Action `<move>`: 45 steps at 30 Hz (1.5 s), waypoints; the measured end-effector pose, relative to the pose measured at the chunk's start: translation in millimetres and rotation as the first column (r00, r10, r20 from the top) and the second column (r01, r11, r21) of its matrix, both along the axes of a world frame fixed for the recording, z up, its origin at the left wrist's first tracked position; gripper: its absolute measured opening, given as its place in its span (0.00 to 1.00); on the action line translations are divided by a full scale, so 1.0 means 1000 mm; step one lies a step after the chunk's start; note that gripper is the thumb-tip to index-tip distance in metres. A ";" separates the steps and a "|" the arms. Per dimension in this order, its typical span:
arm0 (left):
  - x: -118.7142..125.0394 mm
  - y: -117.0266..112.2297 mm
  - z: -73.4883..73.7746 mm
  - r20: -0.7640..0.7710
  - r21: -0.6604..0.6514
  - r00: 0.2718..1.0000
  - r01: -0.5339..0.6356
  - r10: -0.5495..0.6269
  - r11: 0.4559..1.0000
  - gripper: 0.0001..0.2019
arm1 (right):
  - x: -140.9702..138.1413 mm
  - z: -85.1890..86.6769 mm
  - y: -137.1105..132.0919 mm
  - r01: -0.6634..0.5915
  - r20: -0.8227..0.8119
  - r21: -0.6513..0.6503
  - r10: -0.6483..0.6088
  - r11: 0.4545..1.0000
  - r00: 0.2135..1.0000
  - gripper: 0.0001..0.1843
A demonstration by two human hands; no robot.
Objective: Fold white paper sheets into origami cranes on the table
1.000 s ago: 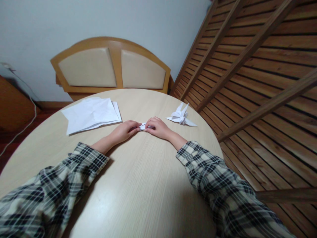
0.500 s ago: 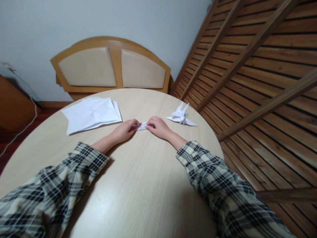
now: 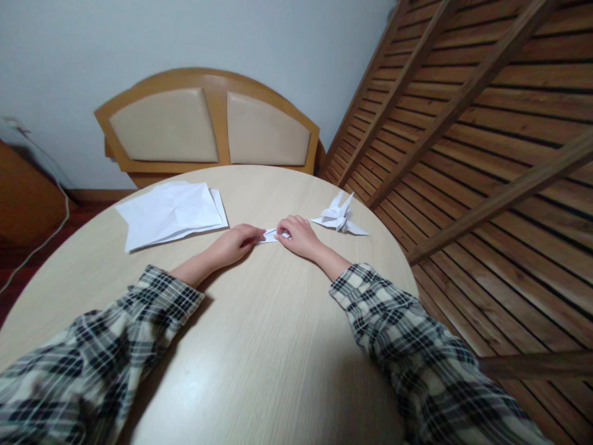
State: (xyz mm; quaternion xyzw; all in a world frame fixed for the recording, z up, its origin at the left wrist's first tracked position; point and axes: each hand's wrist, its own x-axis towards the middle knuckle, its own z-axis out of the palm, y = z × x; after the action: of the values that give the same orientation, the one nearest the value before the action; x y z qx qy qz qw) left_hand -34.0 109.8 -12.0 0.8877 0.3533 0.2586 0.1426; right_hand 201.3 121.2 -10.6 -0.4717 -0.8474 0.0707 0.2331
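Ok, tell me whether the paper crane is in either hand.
No, the paper crane lies free on the table, while left hand and right hand both grip the small folded paper.

pale round wood-grain table (image 3: pixel 259 346) under the fingers (image 3: pixel 256 233) | arched wooden chair back with beige pads (image 3: pixel 221 123) beyond them | plain grey-blue wall (image 3: pixel 185 37) behind | slatted brown wooden boards (image 3: pixel 486 154) to their right

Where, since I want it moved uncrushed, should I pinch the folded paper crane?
Probably the raised central body of the paper crane, pinched from above: its points stand up there, while the wing tips lie flat on the table and would bend.
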 end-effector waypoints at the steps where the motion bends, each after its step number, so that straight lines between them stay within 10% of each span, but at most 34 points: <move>1: 0.000 0.000 0.000 0.005 -0.002 1.000 0.004 -0.003 1.000 0.15 | 0.000 0.000 0.000 -0.005 0.001 -0.002 0.005 1.000 1.000 0.04; 16: -0.003 0.004 -0.006 0.009 0.071 0.997 0.073 -0.074 0.995 0.14 | 0.026 0.002 0.017 -0.314 -0.193 -0.141 0.285 0.939 0.939 0.13; 29: 0.005 -0.004 0.003 -0.144 0.272 0.989 0.055 -0.016 0.961 0.11 | 0.016 -0.009 0.017 -0.067 -0.151 0.083 0.079 0.994 0.985 0.14; 45: 0.006 -0.015 0.016 -0.262 0.278 0.959 -0.028 0.104 0.960 0.13 | 0.016 0.000 0.012 -0.214 -0.309 -0.169 0.154 0.962 0.938 0.16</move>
State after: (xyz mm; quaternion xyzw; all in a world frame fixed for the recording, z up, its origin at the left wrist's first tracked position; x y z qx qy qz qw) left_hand -28.0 94.3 3.6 0.9137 0.3603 0.1838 -0.0396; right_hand 217.4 132.9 -10.2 -0.3954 -0.8326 0.2462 0.2998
